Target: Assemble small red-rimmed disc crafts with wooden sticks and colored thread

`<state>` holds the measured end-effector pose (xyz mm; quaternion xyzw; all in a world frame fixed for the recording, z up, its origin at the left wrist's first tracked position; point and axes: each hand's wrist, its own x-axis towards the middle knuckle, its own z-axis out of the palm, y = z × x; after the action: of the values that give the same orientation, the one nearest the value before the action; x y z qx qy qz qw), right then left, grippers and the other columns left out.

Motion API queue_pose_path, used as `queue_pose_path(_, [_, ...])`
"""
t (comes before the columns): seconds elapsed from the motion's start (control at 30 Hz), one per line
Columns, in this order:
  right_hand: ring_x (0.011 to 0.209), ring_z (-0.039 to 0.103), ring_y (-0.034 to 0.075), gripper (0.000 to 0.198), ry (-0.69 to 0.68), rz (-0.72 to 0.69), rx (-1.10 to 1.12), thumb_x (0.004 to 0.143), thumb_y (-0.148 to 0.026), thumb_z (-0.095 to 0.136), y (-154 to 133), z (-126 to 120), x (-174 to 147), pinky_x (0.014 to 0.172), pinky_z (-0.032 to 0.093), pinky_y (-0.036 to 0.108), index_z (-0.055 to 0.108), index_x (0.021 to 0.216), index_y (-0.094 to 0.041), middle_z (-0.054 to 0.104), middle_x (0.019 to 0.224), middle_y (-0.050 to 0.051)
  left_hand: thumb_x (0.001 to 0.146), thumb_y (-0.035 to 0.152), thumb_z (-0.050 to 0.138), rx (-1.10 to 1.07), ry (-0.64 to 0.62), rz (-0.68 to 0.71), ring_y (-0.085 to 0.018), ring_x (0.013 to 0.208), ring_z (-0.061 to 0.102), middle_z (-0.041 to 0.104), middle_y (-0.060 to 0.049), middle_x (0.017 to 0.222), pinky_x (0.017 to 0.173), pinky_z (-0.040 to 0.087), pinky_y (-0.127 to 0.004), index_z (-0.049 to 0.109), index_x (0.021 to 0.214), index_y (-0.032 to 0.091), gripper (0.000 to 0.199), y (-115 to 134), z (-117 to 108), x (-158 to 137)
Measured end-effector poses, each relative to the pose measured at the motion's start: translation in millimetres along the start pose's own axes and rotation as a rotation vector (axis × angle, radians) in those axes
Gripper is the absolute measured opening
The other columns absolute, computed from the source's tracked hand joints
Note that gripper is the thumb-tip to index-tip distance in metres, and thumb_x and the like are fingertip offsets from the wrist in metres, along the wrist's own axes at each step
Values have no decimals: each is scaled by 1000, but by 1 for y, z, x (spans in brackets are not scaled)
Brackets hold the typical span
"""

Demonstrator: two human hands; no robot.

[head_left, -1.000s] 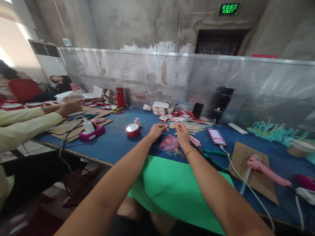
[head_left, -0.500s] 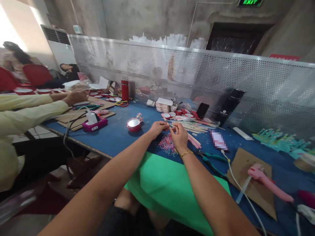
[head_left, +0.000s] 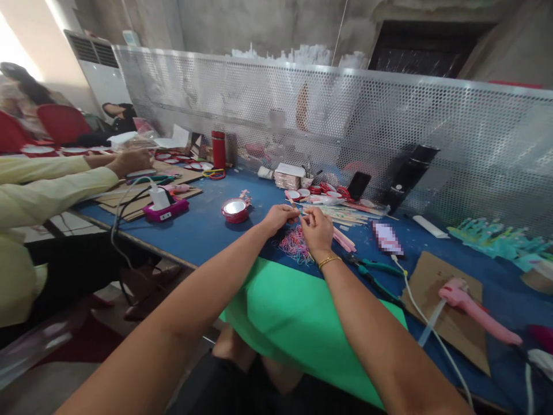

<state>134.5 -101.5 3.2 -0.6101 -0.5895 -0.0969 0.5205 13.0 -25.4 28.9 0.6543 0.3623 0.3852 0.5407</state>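
Observation:
Over the blue table, my left hand (head_left: pixel 280 219) is closed in a pinch on a thin, flat, light-brown stick (head_left: pixel 293 203), whose upper end pokes out above the fingers. Close beside it, my right hand (head_left: pixel 318 231) has its fingers pinched together near the stick's lower part; whatever they hold is too small to make out. Just below the hands lies a tangled pile of thin pink, blue and purple bands or strings (head_left: pixel 295 245). A green sheet (head_left: pixel 298 323) covers my lap and reaches the table's edge.
Left of my hands stands a round red-rimmed mirror (head_left: pixel 235 211). Teal-handled pliers (head_left: pixel 375 276) and a pink glue gun (head_left: pixel 469 305) on cardboard (head_left: pixel 432 275) lie to the right. A co-worker's hands (head_left: pixel 132 161) are at the far left. Behind runs a perforated metal screen (head_left: pixel 207 98).
My hands stay together in nearly the same place, with the fingers slightly shifted. More of the stick's upper end shows above the left fingers. The camera view has tilted a little downward.

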Motion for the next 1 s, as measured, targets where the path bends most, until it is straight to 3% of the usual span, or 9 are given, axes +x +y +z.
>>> queue_pose_path(0.43, [73,61,21,11,20,-50,-104,82,-23,57,3,0,4,95,33,39,62,93,-24,69,70,-1,63,48,78,61,-91,102,-9,53,51,63,-3,58,57,42,-24,67,60,11,38,-13,3,13])
queue_pose_path(0.57, [72,61,21,14,-12,-100,-124,84,-23,55,0,-2,3,98,32,39,63,96,-24,66,67,-1,64,47,76,58,-65,132,-11,52,51,58,-2,53,56,42,-25,64,57,12,38,-16,1,15])
queue_pose_path(0.67, [73,61,21,17,-36,-104,-86,83,-22,56,-1,-3,2,99,32,39,63,99,-24,65,66,-3,68,43,72,183,-33,165,-11,51,50,57,-1,52,55,39,-24,62,54,13,34,-20,-3,18])
queue_pose_path(0.8, [75,62,21,18,42,26,48,87,-34,53,1,-3,4,90,40,37,64,96,-23,69,75,1,71,38,69,520,-15,198,-10,50,45,58,1,52,52,31,-24,67,56,15,28,-23,-10,20])
queue_pose_path(0.87, [76,62,21,28,87,108,158,91,-44,46,4,-4,6,83,44,34,65,92,-23,69,77,2,70,37,70,664,-20,194,-10,50,44,59,1,52,51,28,-25,71,59,16,23,-23,-12,21])
queue_pose_path(1.0, [80,65,20,44,109,253,386,92,-51,36,9,-3,11,79,48,33,69,94,-22,72,82,4,64,33,75,780,-31,172,-11,52,45,62,0,55,52,27,-25,75,61,20,13,-23,-12,22])
